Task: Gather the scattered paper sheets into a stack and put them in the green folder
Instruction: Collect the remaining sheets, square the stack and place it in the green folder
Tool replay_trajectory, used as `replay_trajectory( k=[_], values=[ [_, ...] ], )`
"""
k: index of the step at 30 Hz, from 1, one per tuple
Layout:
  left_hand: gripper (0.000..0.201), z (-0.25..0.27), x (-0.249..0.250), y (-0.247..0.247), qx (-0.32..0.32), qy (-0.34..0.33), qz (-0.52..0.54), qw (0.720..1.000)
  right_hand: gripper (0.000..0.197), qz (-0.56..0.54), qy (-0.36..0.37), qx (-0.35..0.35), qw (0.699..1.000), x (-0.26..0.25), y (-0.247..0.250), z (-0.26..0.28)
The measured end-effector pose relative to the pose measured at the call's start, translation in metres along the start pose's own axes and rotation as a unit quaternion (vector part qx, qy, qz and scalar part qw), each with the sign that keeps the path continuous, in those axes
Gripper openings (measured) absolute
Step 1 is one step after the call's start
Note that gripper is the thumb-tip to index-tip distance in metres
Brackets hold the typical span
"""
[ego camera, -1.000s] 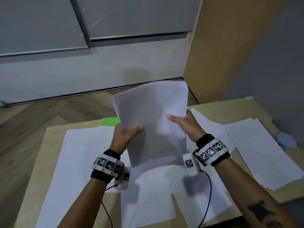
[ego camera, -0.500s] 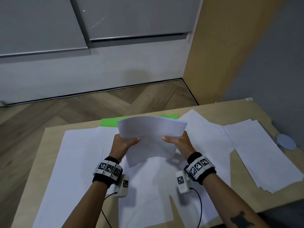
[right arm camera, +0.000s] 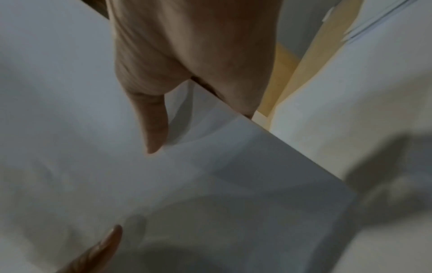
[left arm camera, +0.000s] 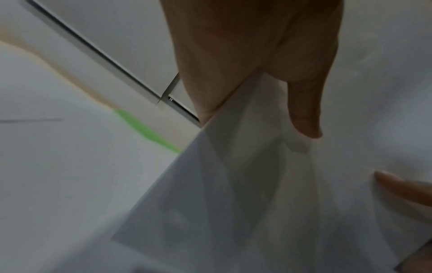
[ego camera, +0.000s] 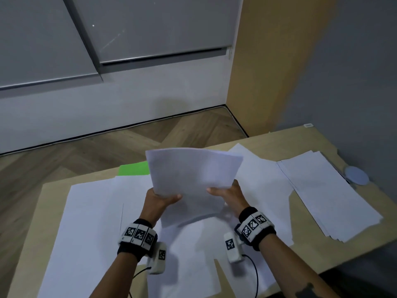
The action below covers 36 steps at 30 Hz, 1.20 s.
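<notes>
Thumbs on top and fingers (left arm camera: 306, 110) beneath, left hand (ego camera: 160, 200) and right hand (ego camera: 228, 195) pinching the bowed sheets (ego camera: 193, 179) above the table (ego camera: 322, 138), folder (ego camera: 134, 169) half-buried far left: risks slipping, fanning or creasing if loosened or squeezed.

Both forearms are bare, with no sleeves in view. Each wrist carries a black band (ego camera: 131, 252) faced with a row of white tiles printed with black square code markers (ego camera: 139, 234). A small white camera unit (ego camera: 158, 258) hangs beneath the left wrist, bearing one code marker; a matching unit (ego camera: 232, 247) hangs beneath the right wrist. A thin black cable (ego camera: 255, 276) runs from each unit toward the person. A dark tattoo (ego camera: 306, 291) marks the right forearm.
</notes>
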State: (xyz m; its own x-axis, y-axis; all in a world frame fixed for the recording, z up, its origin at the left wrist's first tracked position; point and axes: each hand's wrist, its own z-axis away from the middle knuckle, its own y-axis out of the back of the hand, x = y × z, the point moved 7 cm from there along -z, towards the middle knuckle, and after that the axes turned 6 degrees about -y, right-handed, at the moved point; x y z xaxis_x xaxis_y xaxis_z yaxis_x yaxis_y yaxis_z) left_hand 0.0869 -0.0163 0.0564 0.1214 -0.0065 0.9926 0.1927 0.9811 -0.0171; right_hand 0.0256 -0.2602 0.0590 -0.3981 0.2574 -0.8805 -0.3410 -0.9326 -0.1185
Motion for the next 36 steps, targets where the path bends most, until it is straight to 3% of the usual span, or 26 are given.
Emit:
replay_trajectory(
  k=[6, 8, 10, 13, 19, 22, 25, 27, 28, 32, 36],
  values=[
    [0.029, 0.009, -0.046, -0.021, -0.004, 0.067, -0.06, 0.996, 0.031, 0.021, -0.053, -0.004, 0.998, 0.043, 0.014, -0.002],
    [0.043, 0.002, -0.041, -0.029, -0.003, 0.056, -0.095, 0.994, 0.03, 0.002, -0.057, 0.017, 0.998, 0.039, 0.028, -0.004],
    [0.046, -0.008, -0.023, -0.049, -0.035, 0.028, -0.153, 0.987, 0.032, 0.009, -0.05, 0.035, 0.998, 0.017, 0.05, -0.005],
    [0.025, -0.023, 0.01, -0.096, -0.085, -0.017, -0.214, 0.973, 0.024, 0.053, -0.008, -0.006, 0.999, -0.03, 0.088, -0.007],
    [0.056, -0.044, 0.036, -0.215, -0.157, -0.015, -0.182, 0.971, 0.052, 0.14, 0.013, -0.007, 0.99, -0.106, 0.204, -0.022],
    [0.035, -0.043, 0.037, -0.28, -0.219, 0.006, -0.187, 0.958, 0.077, 0.156, -0.016, 0.029, 0.987, -0.114, 0.272, -0.033],
    [0.026, -0.039, 0.03, -0.331, -0.247, 0.029, -0.193, 0.949, 0.039, 0.145, -0.034, 0.066, 0.987, -0.113, 0.326, -0.03],
    [0.013, -0.037, 0.018, -0.361, -0.26, 0.05, -0.183, 0.947, 0.036, 0.135, -0.047, 0.104, 0.984, -0.103, 0.366, -0.031],
    [0.007, -0.034, 0.013, -0.375, -0.268, 0.058, -0.168, 0.947, 0.038, 0.129, -0.056, 0.125, 0.982, -0.096, 0.385, -0.032],
    [0.016, -0.025, -0.019, -0.429, -0.263, 0.085, -0.131, 0.952, 0.063, 0.113, -0.108, 0.19, 0.969, -0.062, 0.453, -0.046],
    [0.005, -0.015, -0.068, -0.481, -0.262, 0.184, -0.115, 0.94, 0.071, 0.133, -0.137, 0.228, 0.955, -0.042, 0.496, -0.055]
  ],
)
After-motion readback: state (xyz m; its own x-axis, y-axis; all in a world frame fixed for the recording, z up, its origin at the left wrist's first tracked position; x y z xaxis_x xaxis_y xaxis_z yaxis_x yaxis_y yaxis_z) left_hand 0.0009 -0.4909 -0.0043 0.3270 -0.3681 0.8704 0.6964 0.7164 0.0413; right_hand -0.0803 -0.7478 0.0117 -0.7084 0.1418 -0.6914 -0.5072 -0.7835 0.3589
